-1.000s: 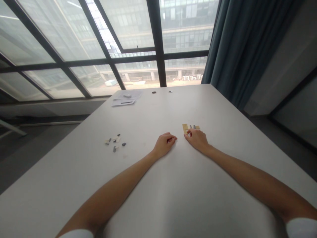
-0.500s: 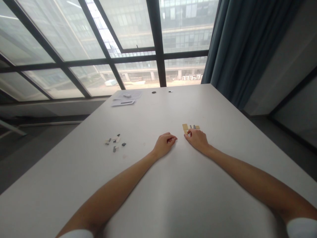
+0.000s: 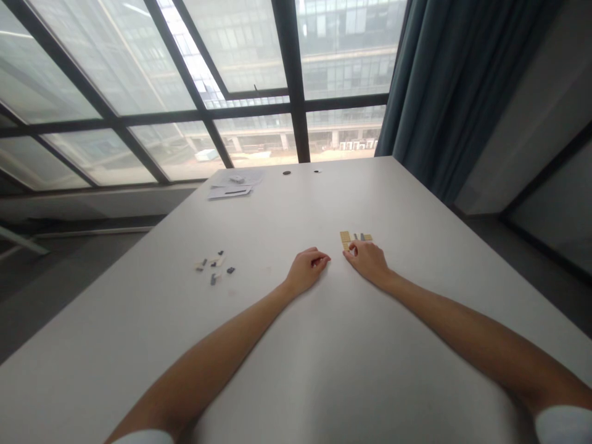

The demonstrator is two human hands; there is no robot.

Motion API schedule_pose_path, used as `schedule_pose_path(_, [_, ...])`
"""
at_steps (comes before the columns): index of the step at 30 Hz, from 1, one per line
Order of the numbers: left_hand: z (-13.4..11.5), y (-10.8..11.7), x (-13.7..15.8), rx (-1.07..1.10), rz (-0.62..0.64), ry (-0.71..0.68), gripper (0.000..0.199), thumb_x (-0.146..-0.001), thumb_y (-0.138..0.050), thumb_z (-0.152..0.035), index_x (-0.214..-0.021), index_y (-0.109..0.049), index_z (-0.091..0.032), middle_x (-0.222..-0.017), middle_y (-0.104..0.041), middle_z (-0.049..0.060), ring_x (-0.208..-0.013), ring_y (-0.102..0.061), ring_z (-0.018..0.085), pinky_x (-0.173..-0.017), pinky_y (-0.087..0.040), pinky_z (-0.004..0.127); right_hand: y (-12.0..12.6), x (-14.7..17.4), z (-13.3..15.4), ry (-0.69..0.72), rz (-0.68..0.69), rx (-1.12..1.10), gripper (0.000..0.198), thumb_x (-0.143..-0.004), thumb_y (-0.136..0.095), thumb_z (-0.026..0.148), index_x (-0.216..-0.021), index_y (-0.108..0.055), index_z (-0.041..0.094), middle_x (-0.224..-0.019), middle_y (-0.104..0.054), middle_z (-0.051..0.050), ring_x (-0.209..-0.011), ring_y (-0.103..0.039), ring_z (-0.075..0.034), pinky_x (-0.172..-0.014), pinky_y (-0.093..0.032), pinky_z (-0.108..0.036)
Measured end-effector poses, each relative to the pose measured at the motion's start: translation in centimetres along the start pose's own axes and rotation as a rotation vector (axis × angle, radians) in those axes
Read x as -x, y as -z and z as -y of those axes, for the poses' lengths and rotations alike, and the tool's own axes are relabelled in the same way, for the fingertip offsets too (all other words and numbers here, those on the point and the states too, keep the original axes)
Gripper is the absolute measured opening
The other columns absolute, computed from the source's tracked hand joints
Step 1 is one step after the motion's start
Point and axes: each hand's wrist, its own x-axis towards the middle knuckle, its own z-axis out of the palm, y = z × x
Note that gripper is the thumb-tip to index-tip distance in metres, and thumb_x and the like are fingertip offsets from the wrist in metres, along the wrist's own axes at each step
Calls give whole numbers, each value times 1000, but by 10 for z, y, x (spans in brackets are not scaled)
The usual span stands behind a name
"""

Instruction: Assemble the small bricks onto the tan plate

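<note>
Conceivably, with left hand (image 3: 307, 270) and right hand (image 3: 367, 259) fingers curled, any pinch indiscernible, a right-hand slip could nudge yellow pieces (image 3: 345, 237) toward the worktop (image 3: 296, 345)'s right edge.

Scattered pieces (image 3: 213, 264) lie left of the left hand (image 3: 306, 270); blocks (image 3: 345, 236) behind the right hand (image 3: 369, 259).

Hazy daylight from windows (image 3: 346, 68), pale sheen on tabletop (image 3: 287, 216), dim curtain (image 3: 448, 86), stretched, soft edges.

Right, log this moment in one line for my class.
left grip: curled, contents unclear | right grip: at yellow pieces, contact unclear | loose pieces: table, left side
</note>
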Motion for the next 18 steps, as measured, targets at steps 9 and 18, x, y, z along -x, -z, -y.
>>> schedule_pose_path(9, [-1,0,1,8,-11,-2,22,-93,-58,-26,-91,-78,-18,-75,-62,2,-68,-53,11,-64,-39,24,-2,-1,-3,14,-20,0,27,-92,-60,44,-99,-71,21,-89,-74,-7,-85,-68,-23,-74,-46,-30])
schedule_pose_path(18, [-2,1,0,-1,-3,-7,22,-93,-58,-25,-91,-78,-18,-76,-62,2,-68,-53,11,-64,-39,24,-3,-2,-3,11,-19,-6,28,-92,-60,45,-101,-71,21,-90,-74,-7,-85,-68,-23,-73,-45,-30])
